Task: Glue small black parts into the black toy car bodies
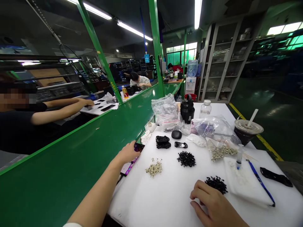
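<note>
The left hand (129, 153) reaches out toward ten o'clock and lies over the top end of a phone (133, 157) that sits at the left edge of the white table (165, 195), right beside the green conveyor belt (82, 151); the fingers are curled down onto the phone, though whether they grip it or only press it I cannot tell. The phone lies at the table's margin, apparently so the middle stays free for small parts. The right hand (213, 206) rests near six o'clock, palm down with fingers loosely bent and nothing visibly held, its fingertips just beside a pile of black bits (216, 183) at about one o'clock from it. The parts are sorted into separate heaps, well apart from one another, which probably keeps kinds from mixing: a pale pile (154, 168) toward eleven o'clock, a second black pile (186, 158) at twelve, and a greyish heap (221, 152) spilling from a clear bag (213, 127) farther back. Two black plastic housings (163, 142) lie beyond the piles. At three o'clock a white tray (243, 184) holds a small dropper bottle (239, 156) standing upright, with a blue pen-like tool (260, 181) laid across its edge. A black bottle (187, 109) and an iced drink with a straw (247, 129) stand at the far side. Across the belt, at nine o'clock, another person's arms (63, 110) rest on a separate bench.
</note>
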Demonstrator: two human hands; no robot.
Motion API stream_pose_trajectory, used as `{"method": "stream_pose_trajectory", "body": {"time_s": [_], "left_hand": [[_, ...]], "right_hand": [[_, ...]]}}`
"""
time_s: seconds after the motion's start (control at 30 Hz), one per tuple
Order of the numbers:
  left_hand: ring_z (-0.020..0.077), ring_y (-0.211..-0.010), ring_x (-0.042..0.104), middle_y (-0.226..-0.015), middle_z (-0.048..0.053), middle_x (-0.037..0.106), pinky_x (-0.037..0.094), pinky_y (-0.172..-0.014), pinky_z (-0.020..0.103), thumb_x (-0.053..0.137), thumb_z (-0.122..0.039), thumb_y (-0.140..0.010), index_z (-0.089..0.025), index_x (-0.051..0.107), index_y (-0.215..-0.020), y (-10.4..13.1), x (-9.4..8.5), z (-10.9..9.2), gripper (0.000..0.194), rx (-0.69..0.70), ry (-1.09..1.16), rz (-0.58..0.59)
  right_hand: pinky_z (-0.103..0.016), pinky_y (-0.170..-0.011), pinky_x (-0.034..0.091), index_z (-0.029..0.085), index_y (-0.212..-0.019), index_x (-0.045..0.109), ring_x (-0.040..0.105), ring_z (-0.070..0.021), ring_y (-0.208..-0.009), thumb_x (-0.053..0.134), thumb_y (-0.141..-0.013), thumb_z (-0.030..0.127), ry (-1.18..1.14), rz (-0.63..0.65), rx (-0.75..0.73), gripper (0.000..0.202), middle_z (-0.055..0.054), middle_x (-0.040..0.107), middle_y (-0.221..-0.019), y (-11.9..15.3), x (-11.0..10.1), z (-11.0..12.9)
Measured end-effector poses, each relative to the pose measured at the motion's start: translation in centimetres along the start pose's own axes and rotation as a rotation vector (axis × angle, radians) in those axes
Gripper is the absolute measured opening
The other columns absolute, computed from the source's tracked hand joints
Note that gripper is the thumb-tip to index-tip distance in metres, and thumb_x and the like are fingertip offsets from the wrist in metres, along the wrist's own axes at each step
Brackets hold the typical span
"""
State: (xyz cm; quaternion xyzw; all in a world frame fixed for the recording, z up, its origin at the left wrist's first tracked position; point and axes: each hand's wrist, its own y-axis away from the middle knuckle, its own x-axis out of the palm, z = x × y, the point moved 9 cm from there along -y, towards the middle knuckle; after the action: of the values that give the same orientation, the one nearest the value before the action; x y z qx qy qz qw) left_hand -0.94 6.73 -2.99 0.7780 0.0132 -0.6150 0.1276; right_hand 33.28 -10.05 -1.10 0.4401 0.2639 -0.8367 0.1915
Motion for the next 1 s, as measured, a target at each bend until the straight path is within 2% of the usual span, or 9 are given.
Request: {"method": "stream_pose_trajectory", "body": {"time_s": [0.13, 0.37, 0.43, 0.67, 0.8, 0.9, 1.0], "left_hand": [[0.0267, -0.115, 0.058, -0.134, 0.011, 0.054, 0.052, -0.095, 0.047, 0.062, -0.036, -0.093, -0.019, 0.052, -0.133, -0.7, -0.2, 0.4, 0.045, 0.008, -0.028, 0.025], [0.0323, -0.126, 0.050, -0.142, 0.013, 0.047, 0.045, -0.102, 0.057, 0.063, -0.038, -0.092, -0.021, 0.044, -0.141, -1.3, -0.3, 1.1, 0.056, -0.133, -0.135, -0.009], [0.0320, -0.126, 0.051, -0.142, 0.013, 0.047, 0.046, -0.101, 0.056, 0.063, -0.038, -0.092, -0.021, 0.045, -0.140, -1.5, -0.3, 1.2, 0.055, -0.140, -0.147, -0.008], [0.0269, -0.115, 0.058, -0.132, 0.011, 0.055, 0.051, -0.095, 0.048, 0.063, -0.039, -0.092, -0.018, 0.053, -0.131, -1.4, -0.1, 0.9, 0.045, -0.078, -0.153, -0.017], [0.0229, -0.100, 0.062, -0.116, 0.010, 0.062, 0.052, -0.087, 0.043, 0.062, -0.044, -0.090, -0.015, 0.057, -0.120, -1.0, -0.2, 0.8, 0.042, -0.047, -0.152, -0.014], [0.0283, -0.100, 0.063, -0.114, 0.016, 0.065, 0.051, -0.085, 0.042, 0.066, -0.046, -0.082, -0.012, 0.055, -0.124, -0.7, -0.3, 0.7, 0.056, -0.012, -0.128, -0.040], [0.0375, -0.123, 0.055, -0.137, 0.024, 0.055, 0.046, -0.094, 0.041, 0.065, -0.049, -0.076, -0.008, 0.042, -0.141, -0.1, -0.3, 0.8, 0.081, 0.036, -0.079, -0.084]], "right_hand": [[-0.028, -0.059, 0.049, 0.019, -0.088, 0.063, 0.061, -0.0168, -0.068, 0.050, -0.082, 0.005, -0.009, -0.015, 0.034, 0.020, -0.004, 0.061, -0.088, -0.1, -0.4, 0.1], [-0.029, -0.063, 0.048, 0.019, -0.090, 0.065, 0.061, -0.0179, -0.073, 0.052, -0.082, 0.006, -0.072, -0.005, 0.076, 0.020, -0.005, 0.061, -0.091, -0.2, -0.3, -0.2], [-0.030, -0.065, 0.048, 0.019, -0.092, 0.065, 0.061, -0.0185, -0.074, 0.052, -0.083, 0.006, -0.079, 0.006, 0.091, 0.021, -0.005, 0.062, -0.092, -0.2, -0.2, -0.3], [-0.032, -0.069, 0.049, 0.019, -0.093, 0.066, 0.061, -0.0195, -0.078, 0.052, -0.083, 0.004, -0.102, 0.036, 0.124, 0.022, -0.005, 0.061, -0.094, -0.1, -0.2, -0.5], [-0.032, -0.066, 0.047, 0.019, -0.092, 0.065, 0.060, -0.0186, -0.075, 0.052, -0.084, 0.005, -0.097, 0.040, 0.124, 0.021, -0.005, 0.060, -0.095, -0.1, -0.3, -0.3], [-0.032, -0.066, 0.046, 0.019, -0.092, 0.064, 0.059, -0.0183, -0.074, 0.051, -0.085, 0.006, -0.094, 0.040, 0.121, 0.019, -0.005, 0.060, -0.095, -0.1, -0.3, -0.3], [-0.032, -0.066, 0.046, 0.019, -0.092, 0.063, 0.059, -0.0186, -0.075, 0.050, -0.086, 0.007, -0.097, 0.052, 0.127, 0.018, -0.005, 0.059, -0.094, -0.1, -0.3, -0.3]]}}
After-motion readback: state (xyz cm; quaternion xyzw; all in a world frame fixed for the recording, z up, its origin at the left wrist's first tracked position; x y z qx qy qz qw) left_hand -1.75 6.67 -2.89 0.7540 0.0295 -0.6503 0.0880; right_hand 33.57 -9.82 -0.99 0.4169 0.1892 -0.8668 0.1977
